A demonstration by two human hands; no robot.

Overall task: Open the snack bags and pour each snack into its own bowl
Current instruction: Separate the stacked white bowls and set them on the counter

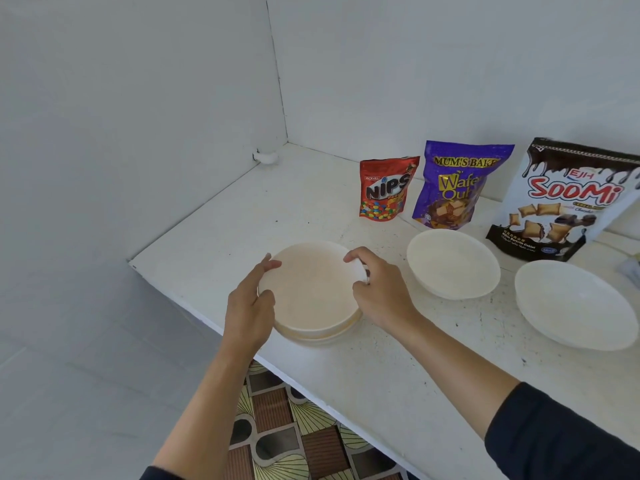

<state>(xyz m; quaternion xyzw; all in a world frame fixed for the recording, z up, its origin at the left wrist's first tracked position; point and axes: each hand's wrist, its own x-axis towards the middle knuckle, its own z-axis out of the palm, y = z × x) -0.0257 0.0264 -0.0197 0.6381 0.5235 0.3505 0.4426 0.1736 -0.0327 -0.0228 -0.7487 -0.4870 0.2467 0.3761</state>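
Three snack bags stand against the back wall: a red Nips bag (pixel 386 188), a purple wafer bag (pixel 457 185) and a white and brown Soomi bag (pixel 568 202). In front of them sit three white bowls. My left hand (pixel 251 303) and my right hand (pixel 377 289) grip opposite rims of the left bowl (pixel 311 292), which rests on the counter and holds nothing. The middle bowl (pixel 453 263) and the right bowl (pixel 575 303) are empty too. All three bags look sealed.
The white counter (pixel 398 368) ends at a front edge running diagonally; patterned floor (pixel 294 427) shows below it. White walls meet in a corner at the back left, with a small white fitting (pixel 265 156) there. An unclear object (pixel 630 268) lies at the right edge.
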